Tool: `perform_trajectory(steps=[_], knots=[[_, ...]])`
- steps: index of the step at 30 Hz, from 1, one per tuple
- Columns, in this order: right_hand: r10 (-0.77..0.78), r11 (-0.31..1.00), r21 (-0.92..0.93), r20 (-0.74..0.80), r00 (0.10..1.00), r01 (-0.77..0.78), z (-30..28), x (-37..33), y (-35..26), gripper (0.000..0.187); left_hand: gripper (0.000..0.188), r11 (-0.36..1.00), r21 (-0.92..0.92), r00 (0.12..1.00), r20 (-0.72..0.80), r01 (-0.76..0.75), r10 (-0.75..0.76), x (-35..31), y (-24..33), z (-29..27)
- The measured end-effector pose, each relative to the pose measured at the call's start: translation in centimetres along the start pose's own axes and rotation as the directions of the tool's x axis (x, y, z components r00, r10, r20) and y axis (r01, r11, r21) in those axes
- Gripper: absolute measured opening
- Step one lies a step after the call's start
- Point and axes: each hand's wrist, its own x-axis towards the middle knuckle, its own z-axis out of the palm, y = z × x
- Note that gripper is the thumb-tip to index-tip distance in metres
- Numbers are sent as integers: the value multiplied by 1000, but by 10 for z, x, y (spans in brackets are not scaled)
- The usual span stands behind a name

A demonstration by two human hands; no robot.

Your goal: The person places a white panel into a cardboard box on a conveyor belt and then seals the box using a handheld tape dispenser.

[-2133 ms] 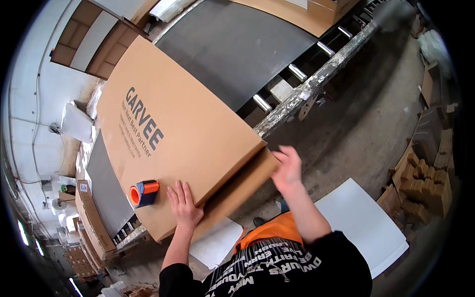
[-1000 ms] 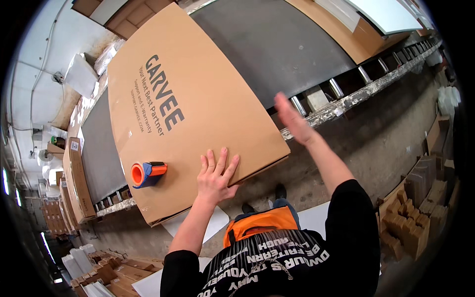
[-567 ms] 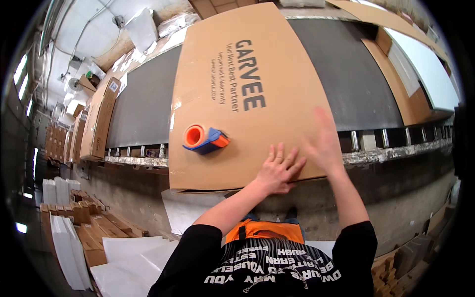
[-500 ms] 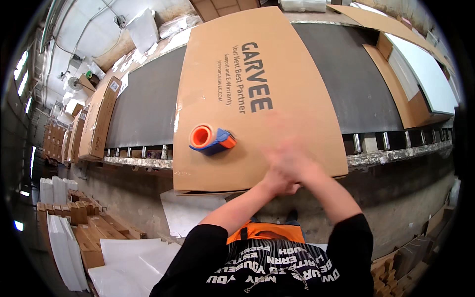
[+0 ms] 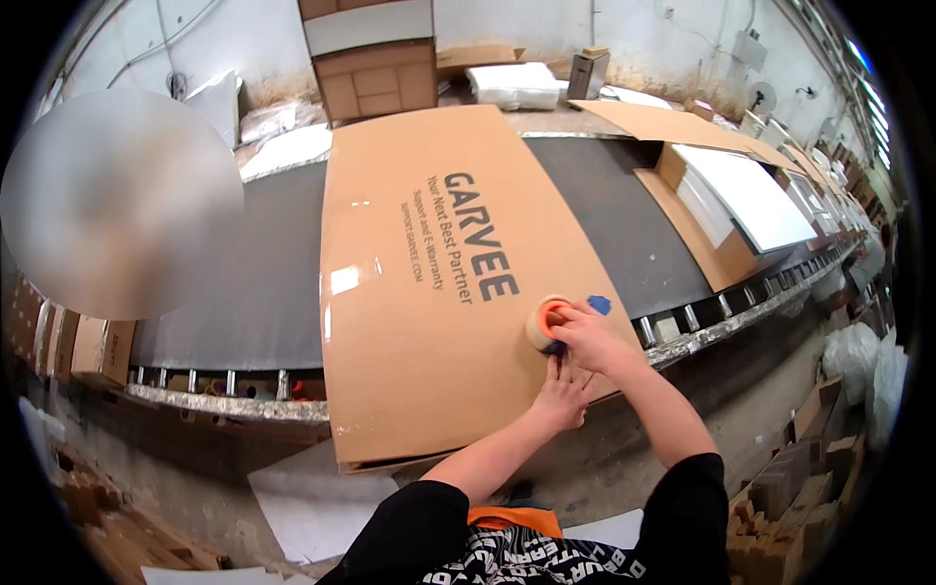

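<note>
A large brown cardboard box point(image 5: 429, 370) lies flat across the dark conveyor belt, printed lettering on its top. Over its near right part, my right hand point(image 5: 595, 343) is closed around a tape dispenser point(image 5: 539, 331), with fingers at the orange core of the tape roll and a blue part showing past them. Just below the dispenser is my left hand point(image 5: 563, 400), its fingers stretched toward the dispenser's lower edge. Whether those fingertips pinch the tape cannot be made out. Shiny tape point(image 5: 345, 280) runs along the box's left side.
The belt point(image 5: 624, 214) has exposed rollers along its near edge. An open carton holding a white panel point(image 5: 751, 195) stands to the right; smaller cartons point(image 5: 102, 346) are at left. A round blurred patch covers the upper left. White sheets point(image 5: 322, 497) lie on the floor.
The tape dispenser, which stood on the box's left part, is now in my right hand farther right. My hands, together before, are now at the dispenser. The view has shifted rightward.
</note>
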Motion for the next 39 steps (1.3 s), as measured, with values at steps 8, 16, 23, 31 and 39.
perform_trajectory(steps=[8,16,23,31,39], knots=[[979,201,817,-158,126,-541,-52,22,-61,47,86,992,125,999,32,15,-19,-14,-22,0],[954,-160,509,300,1,-846,-21,67,-22,40,85,993,114,999,27,29,-32,-22,-33,-9],[708,-352,893,450,544,-281,-53,-27,49,51,98,996,86,1000,-28,-4,7,-9,-38,5],[799,532,-81,378,468,-843,-146,18,-23,42,110,990,24,990,35,136,-137,-6,-30,-9],[622,701,-164,618,482,-694,-133,-86,-104,36,112,995,57,982,166,80,-88,9,-29,-24]])
